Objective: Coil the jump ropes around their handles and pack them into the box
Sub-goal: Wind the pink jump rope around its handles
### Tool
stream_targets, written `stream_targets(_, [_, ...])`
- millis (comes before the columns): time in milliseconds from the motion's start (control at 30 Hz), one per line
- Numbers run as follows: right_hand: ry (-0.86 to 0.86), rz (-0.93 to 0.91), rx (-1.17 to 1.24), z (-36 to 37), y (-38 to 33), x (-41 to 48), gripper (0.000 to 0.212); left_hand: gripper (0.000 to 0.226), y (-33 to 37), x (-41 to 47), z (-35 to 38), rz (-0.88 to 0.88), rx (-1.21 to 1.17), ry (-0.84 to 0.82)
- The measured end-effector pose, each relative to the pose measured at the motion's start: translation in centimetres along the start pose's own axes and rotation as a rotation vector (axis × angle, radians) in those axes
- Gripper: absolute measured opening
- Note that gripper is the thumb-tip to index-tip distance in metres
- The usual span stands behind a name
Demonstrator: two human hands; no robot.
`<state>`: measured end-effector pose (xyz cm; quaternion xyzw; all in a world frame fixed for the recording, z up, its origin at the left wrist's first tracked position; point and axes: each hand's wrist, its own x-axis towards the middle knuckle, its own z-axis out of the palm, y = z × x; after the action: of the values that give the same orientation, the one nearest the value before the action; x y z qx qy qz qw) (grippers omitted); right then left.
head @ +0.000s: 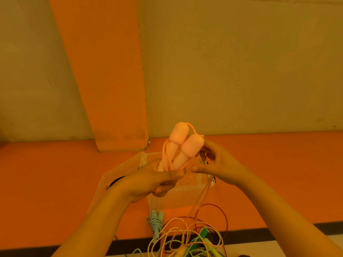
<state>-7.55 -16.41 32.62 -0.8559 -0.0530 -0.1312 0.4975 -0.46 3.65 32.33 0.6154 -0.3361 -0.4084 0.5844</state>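
My left hand [157,179] grips the lower ends of two pink jump-rope handles [179,145], held side by side and pointing up. A few turns of the pink rope [165,154] lie around them. My right hand [217,162] pinches the rope close to the handle tops, and the loose end of the rope [201,197] hangs down from it toward the floor. Under my hands stands the clear plastic box [178,199], open, with its lid [122,173] tilted to the left.
A blue rope [156,222], coiled on its handles, lies in front of the box. Beside it sits a tangle of loose yellow, green, pink and dark red ropes [191,240]. Orange floor spreads around; an orange pillar [111,89] and beige wall stand behind.
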Motion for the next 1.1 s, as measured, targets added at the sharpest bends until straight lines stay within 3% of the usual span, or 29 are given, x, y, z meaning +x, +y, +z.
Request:
stream_targets(133, [0.020, -0.078, -0.156, 0.0, -0.4, 0.0, 0.062, 0.027, 0.0, 0.2, -0.2, 0.048, -0.019, 0.142])
stream_targets(300, [-0.020, -0.136, -0.437, 0.8, -0.1, 0.1, 0.069, 0.025, 0.0, 0.5, 0.0, 0.132, -0.186, 0.206])
stream_targets(500, [-0.066, -0.152, -0.590, 1.8, -0.2, 0.3, 0.082, 0.019, 0.2, 0.3, -0.2, 0.219, -0.388, 0.168])
stream_targets(733, [0.119, -0.259, -0.714, 2.4, -0.4, 0.4, 0.037, 0.030, -0.4, 1.4, -0.3, 0.162, -0.316, 0.465])
stream_targets(900, [0.209, -0.226, -0.778, 2.8, -0.2, 0.3, 0.027, 0.026, -0.9, 1.9, -0.1, 0.131, -0.305, 0.567])
stream_targets(1100, [0.175, -0.020, -0.770, 1.4, 0.2, 0.5, 0.024, 0.029, -0.9, 1.7, -1.0, 0.148, -0.283, 0.645])
